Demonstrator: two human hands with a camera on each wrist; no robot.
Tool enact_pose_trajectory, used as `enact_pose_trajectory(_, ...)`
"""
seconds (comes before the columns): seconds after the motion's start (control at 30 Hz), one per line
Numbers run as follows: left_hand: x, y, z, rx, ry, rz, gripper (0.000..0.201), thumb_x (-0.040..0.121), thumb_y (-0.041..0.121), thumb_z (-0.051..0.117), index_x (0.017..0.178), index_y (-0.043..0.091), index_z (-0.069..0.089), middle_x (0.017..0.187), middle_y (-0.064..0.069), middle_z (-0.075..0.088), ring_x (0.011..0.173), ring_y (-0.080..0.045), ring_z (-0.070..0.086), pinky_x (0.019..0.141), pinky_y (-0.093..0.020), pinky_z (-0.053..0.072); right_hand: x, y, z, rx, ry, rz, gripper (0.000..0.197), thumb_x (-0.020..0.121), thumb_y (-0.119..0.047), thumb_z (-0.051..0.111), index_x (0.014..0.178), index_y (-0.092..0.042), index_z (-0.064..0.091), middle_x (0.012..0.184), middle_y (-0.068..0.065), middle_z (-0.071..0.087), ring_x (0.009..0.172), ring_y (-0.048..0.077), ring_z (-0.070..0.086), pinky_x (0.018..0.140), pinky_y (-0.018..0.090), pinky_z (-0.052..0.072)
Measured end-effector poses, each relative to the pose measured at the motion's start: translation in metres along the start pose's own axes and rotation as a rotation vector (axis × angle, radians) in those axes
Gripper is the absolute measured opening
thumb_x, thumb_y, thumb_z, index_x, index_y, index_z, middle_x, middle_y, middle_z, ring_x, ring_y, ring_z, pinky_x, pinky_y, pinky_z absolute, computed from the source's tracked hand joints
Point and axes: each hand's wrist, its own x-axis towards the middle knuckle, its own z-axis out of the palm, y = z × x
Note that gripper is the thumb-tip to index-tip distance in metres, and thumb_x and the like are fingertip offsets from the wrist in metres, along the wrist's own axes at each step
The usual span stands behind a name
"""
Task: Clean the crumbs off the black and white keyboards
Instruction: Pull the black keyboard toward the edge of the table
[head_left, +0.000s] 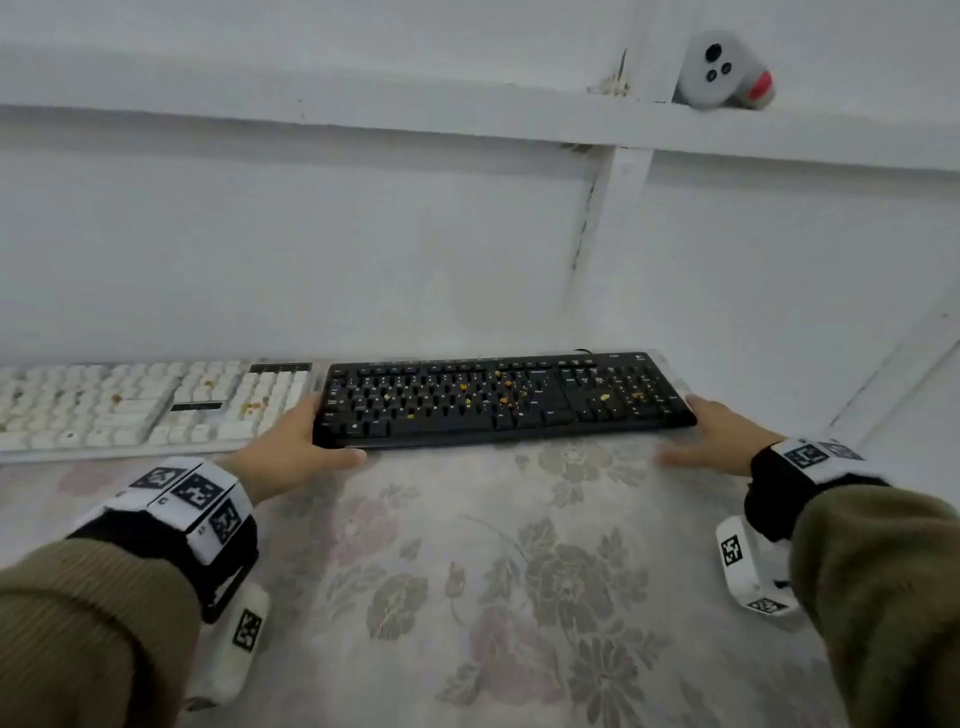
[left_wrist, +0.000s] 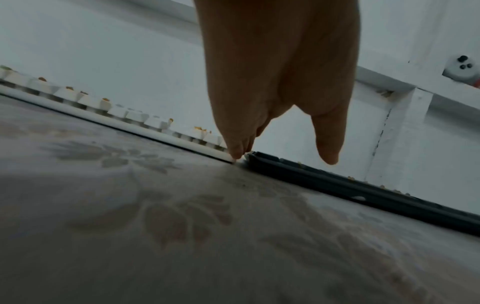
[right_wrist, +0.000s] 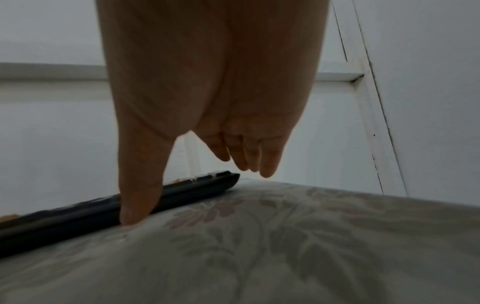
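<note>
The black keyboard (head_left: 504, 400) lies on the floral cloth with yellow crumbs (head_left: 506, 387) scattered over its keys. My left hand (head_left: 291, 447) is at its left end. In the left wrist view its straight fingers (left_wrist: 239, 148) reach down into the gap between the black keyboard (left_wrist: 363, 191) and the white keyboard (left_wrist: 130, 117), while the thumb hangs just above the front edge. My right hand (head_left: 717, 436) is at the right end; its thumb (right_wrist: 137, 205) touches the front edge of the black keyboard (right_wrist: 78, 222) and its fingers are straight past the corner. The white keyboard (head_left: 130, 410), also crumbed, lies at the left.
A floral cloth (head_left: 493, 571) covers the surface in front of both keyboards. A white wall rises directly behind them. On a ledge high at the right sits a white device with a red end (head_left: 724, 70). The surface's right edge runs close to the right hand.
</note>
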Motion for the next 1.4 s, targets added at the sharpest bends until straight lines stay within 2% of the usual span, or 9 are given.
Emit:
enact_pose_trajectory(0.07,0.008,-0.005,-0.001,0.041,0.001,0.01,0.067,0.066,0.031,0.079,0.12,0.027,0.039,0.107,0.012,0.059,0.113,-0.021,0.058,0.096,-0.035,0.045,0.011,0.003,0.0,0.035,-0.001,0.004,0.075,0.077,-0.036,0.077,0.137,-0.011,0.039,0.136,0.009,0.05,0.121,0.026,0.049,0.096,0.03,0.038)
enact_pose_trajectory(0.2,0.019,-0.004,0.002,0.058,0.025,-0.043,0.036,0.084,0.01,0.071,0.103,0.029,0.048,0.101,0.009,0.06,0.108,-0.022,0.059,0.096,-0.036,0.045,0.023,-0.002,-0.002,0.114,-0.046,-0.004,0.049,0.078,-0.024,0.078,0.114,-0.017,0.046,0.101,0.001,0.057,0.093,0.02,0.054,0.075,0.027,0.042)
enact_pose_trajectory(0.37,0.025,0.003,0.007,0.061,0.082,-0.101,0.061,0.085,0.012,0.071,0.137,0.013,0.039,0.107,0.006,0.054,0.107,-0.017,0.053,0.092,-0.03,0.042,0.036,-0.003,-0.005,0.221,-0.045,-0.059,0.048,0.077,-0.02,0.079,0.108,-0.022,0.043,0.094,-0.009,0.055,0.093,0.015,0.052,0.079,0.025,0.039)
enact_pose_trajectory(0.47,0.027,0.008,0.01,0.093,0.108,-0.104,0.065,0.085,0.008,0.07,0.141,0.008,0.037,0.091,0.014,0.048,0.102,-0.014,0.046,0.087,-0.025,0.035,0.042,-0.004,-0.007,0.248,-0.063,-0.031,0.055,0.072,-0.024,0.083,0.112,-0.02,0.045,0.104,-0.003,0.057,0.099,0.018,0.055,0.087,0.029,0.04)
enact_pose_trajectory(0.6,0.031,0.007,0.008,0.14,0.11,-0.152,0.069,0.083,0.015,0.074,0.141,0.007,0.037,0.12,0.001,0.053,0.109,-0.022,0.051,0.092,-0.029,0.039,0.053,0.002,-0.006,0.234,-0.08,-0.035,0.104,0.027,-0.061,0.088,0.115,-0.017,0.054,0.109,-0.002,0.064,0.1,0.017,0.06,0.089,0.032,0.045)
enact_pose_trajectory(0.73,0.034,0.004,0.003,0.168,0.105,-0.175,0.073,0.079,0.021,0.078,0.14,0.011,0.04,0.132,-0.008,0.056,0.115,-0.025,0.055,0.101,-0.038,0.043,0.049,0.001,-0.007,0.245,-0.055,0.002,0.061,0.068,-0.025,0.085,0.119,-0.012,0.055,0.113,0.005,0.062,0.099,0.02,0.056,0.085,0.028,0.039)
enact_pose_trajectory(1.0,0.025,-0.005,0.004,0.087,0.108,-0.198,0.057,0.073,0.014,0.082,0.122,0.013,0.053,0.114,-0.007,0.065,0.105,-0.026,0.062,0.099,-0.046,0.047,0.041,0.008,-0.009,0.269,-0.059,0.01,0.056,0.071,-0.019,0.082,0.12,-0.01,0.056,0.11,0.005,0.062,0.101,0.022,0.056,0.086,0.029,0.038)
enact_pose_trajectory(1.2,0.005,-0.005,0.011,0.031,0.112,-0.2,0.05,0.073,0.006,0.081,0.114,0.013,0.053,0.109,-0.008,0.064,0.104,-0.027,0.061,0.093,-0.038,0.049,0.023,0.017,-0.001,0.333,-0.044,0.021,0.057,0.067,-0.011,0.084,0.118,-0.009,0.059,0.109,0.007,0.065,0.102,0.023,0.059,0.09,0.032,0.043)
enact_pose_trajectory(1.4,-0.023,-0.007,0.017,0.012,0.095,-0.192,0.05,0.075,0.006,0.08,0.114,0.015,0.05,0.101,-0.001,0.062,0.1,-0.023,0.059,0.081,-0.03,0.045,-0.009,0.023,0.004,0.401,-0.049,0.019,0.051,0.068,-0.005,0.082,0.114,-0.007,0.06,0.102,0.005,0.067,0.092,0.017,0.061,0.071,0.02,0.044)
